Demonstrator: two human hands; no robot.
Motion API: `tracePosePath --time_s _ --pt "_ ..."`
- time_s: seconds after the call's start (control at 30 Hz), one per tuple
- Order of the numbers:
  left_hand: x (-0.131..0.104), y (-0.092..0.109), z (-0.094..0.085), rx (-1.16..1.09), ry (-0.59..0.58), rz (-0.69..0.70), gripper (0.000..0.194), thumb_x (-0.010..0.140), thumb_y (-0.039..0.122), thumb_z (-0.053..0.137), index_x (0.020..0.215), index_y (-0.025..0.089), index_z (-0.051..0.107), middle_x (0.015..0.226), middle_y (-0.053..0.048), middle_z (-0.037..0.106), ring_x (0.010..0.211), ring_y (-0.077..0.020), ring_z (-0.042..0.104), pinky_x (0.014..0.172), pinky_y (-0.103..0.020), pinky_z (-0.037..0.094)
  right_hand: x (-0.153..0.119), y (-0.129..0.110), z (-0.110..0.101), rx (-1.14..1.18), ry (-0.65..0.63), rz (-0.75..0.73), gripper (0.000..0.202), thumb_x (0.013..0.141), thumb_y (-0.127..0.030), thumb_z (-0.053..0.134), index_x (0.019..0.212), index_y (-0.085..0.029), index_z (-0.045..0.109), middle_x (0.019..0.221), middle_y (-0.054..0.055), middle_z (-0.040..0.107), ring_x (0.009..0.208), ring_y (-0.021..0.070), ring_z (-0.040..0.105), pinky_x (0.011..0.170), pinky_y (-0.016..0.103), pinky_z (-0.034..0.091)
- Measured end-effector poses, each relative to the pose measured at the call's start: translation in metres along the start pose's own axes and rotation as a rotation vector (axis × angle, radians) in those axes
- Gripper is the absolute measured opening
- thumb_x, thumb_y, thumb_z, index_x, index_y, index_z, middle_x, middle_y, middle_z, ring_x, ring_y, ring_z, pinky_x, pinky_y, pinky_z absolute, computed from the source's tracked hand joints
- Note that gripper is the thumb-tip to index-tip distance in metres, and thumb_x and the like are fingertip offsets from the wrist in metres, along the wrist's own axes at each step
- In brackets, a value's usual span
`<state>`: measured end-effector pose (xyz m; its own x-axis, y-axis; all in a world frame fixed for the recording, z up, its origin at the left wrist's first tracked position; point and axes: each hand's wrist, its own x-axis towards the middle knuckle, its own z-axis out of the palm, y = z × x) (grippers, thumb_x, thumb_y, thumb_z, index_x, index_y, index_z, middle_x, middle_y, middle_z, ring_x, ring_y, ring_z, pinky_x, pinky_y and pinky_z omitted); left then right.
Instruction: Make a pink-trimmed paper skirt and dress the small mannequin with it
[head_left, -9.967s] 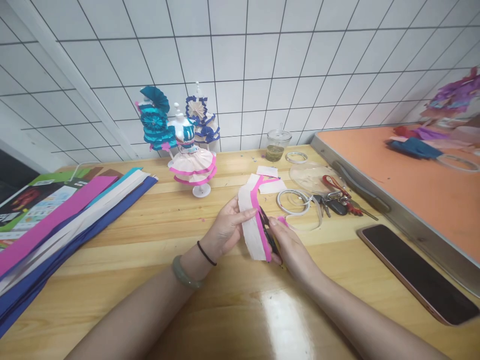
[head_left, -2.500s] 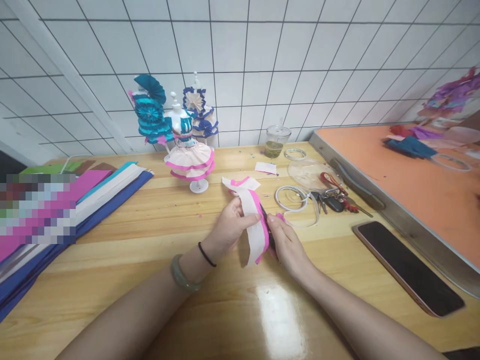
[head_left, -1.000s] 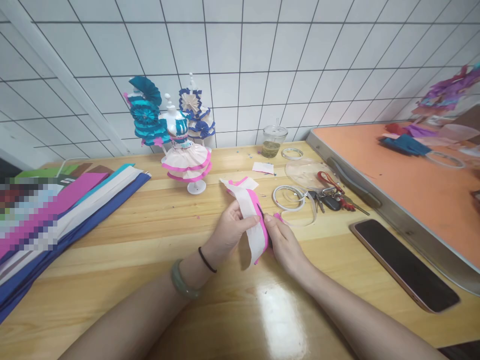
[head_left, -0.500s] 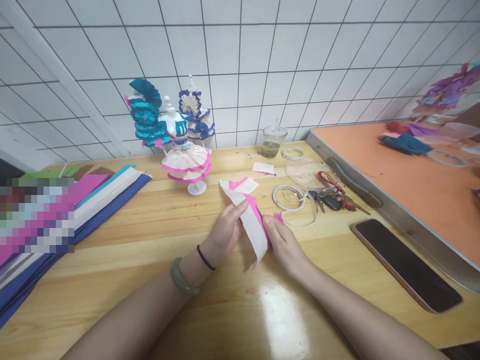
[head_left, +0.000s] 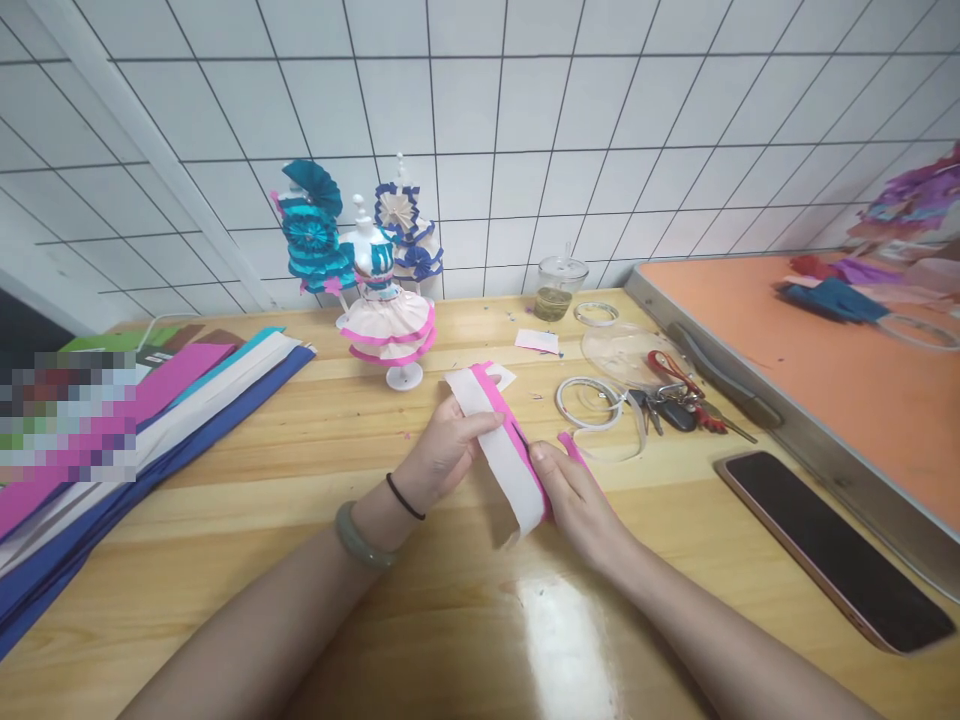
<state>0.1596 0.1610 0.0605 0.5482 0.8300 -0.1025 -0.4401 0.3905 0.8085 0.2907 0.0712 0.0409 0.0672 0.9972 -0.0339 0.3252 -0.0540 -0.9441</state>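
Observation:
My left hand [head_left: 441,448] pinches a long white crepe paper strip [head_left: 501,462] with a bright pink border [head_left: 504,407], thumb on top. The strip hangs slanted above the table, its near end curling down. My right hand [head_left: 570,495] is closed at the pink edge around scissors, whose thin dark blade [head_left: 519,434] shows along the border; their handles are hidden in the fist. A narrow pink strip [head_left: 571,446] sticks out beyond the right hand. Behind the left hand, a small dress form [head_left: 386,318] wears a white paper skirt with pink edging.
Folded coloured paper [head_left: 187,400] lies at left. Two more decorated forms stand behind, with a glass cup [head_left: 555,290] nearby. Tape rolls [head_left: 589,402], keys [head_left: 675,408] and a phone [head_left: 836,550] lie at right, beside an orange-topped board [head_left: 825,360].
The white strip has straightened and its far end has turned; my left hand's grip has shifted. The whole view has moved slightly, so things sit further right.

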Motion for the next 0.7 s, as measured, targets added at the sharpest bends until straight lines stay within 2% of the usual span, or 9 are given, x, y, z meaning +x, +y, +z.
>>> tracePosePath --time_s 0.13,0.3,0.47,0.7 --pt "0.002 0.002 -0.002 0.029 0.019 0.028 0.056 0.063 0.011 0.071 0.117 0.018 0.056 0.100 -0.005 0.066 0.083 -0.0161 0.060 0.080 -0.031 0.045 -0.001 0.000 0.000 0.069 -0.040 0.037 0.040 0.094 -0.051 0.028 0.073 -0.022 0.047 0.061 -0.002 0.052 0.059 0.0161 0.050 0.057 0.029 0.040" --pt "0.001 0.002 0.000 0.090 0.026 0.010 0.056 0.062 0.012 0.072 0.116 0.019 0.058 0.090 -0.002 0.066 0.073 -0.0121 0.058 0.076 -0.029 0.045 0.001 -0.001 0.000 0.073 -0.007 0.031 0.041 0.093 -0.052 0.030 0.076 -0.022 0.052 0.064 -0.001 0.054 0.064 0.0177 0.051 0.062 0.030 0.043" --pt "0.000 -0.002 0.000 0.159 0.021 0.028 0.045 0.064 0.013 0.072 0.108 0.018 0.061 0.093 -0.002 0.065 0.079 -0.0133 0.057 0.075 -0.027 0.043 0.001 0.000 -0.001 0.071 0.025 0.017 0.040 0.093 -0.052 0.032 0.078 -0.021 0.054 0.072 0.000 0.054 0.070 0.0168 0.051 0.067 0.029 0.042" --pt "-0.001 -0.011 -0.002 0.249 -0.013 0.070 0.051 0.068 0.016 0.071 0.117 0.018 0.056 0.094 -0.003 0.065 0.086 -0.0158 0.058 0.079 -0.029 0.043 0.003 -0.001 -0.002 0.082 0.045 0.004 0.041 0.093 -0.052 0.031 0.079 -0.021 0.054 0.073 0.001 0.056 0.070 0.0176 0.053 0.066 0.029 0.043"
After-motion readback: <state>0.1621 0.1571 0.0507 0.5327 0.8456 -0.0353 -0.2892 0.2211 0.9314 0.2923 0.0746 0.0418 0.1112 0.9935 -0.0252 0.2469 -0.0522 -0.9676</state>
